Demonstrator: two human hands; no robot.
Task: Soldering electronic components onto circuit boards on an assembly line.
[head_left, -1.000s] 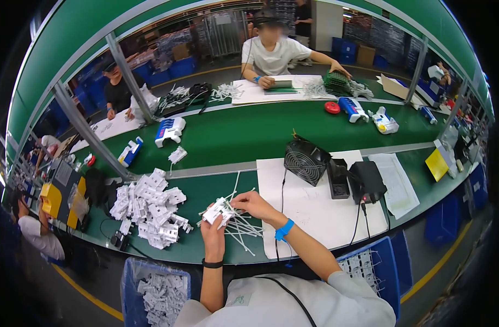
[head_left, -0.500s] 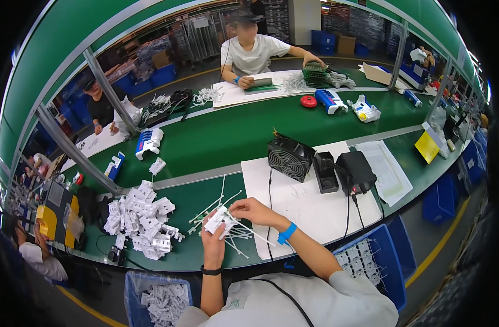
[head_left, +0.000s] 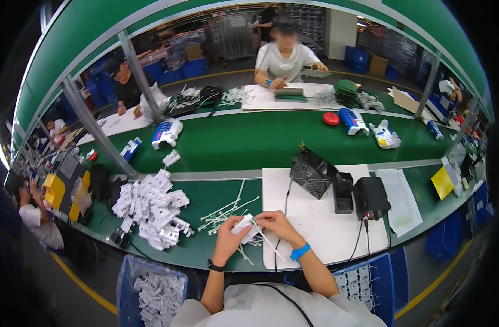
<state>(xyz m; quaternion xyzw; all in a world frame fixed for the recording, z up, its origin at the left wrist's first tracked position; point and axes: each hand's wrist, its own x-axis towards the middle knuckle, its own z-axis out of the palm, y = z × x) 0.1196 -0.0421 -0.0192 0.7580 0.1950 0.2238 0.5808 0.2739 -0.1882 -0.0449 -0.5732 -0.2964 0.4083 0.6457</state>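
My left hand is closed around a small white plastic housing, held just above the near edge of the green bench. Against its right side my right hand pinches a thin white cable, whose free end slants down to the right. The fingers hide where cable and housing meet. More loose white cables lie on the bench behind and under my hands. A heap of similar white plastic parts is to the left of them.
A black fan, a black box and a white sheet are on the right. Below the bench stand blue bins of white parts. Across the green belt, a person sits with a stack of green boards.
My view has shifted, so the bench appears farther right. The housing has tilted in my left hand, and my right hand stays at its side. The person opposite has lifted a flat piece.
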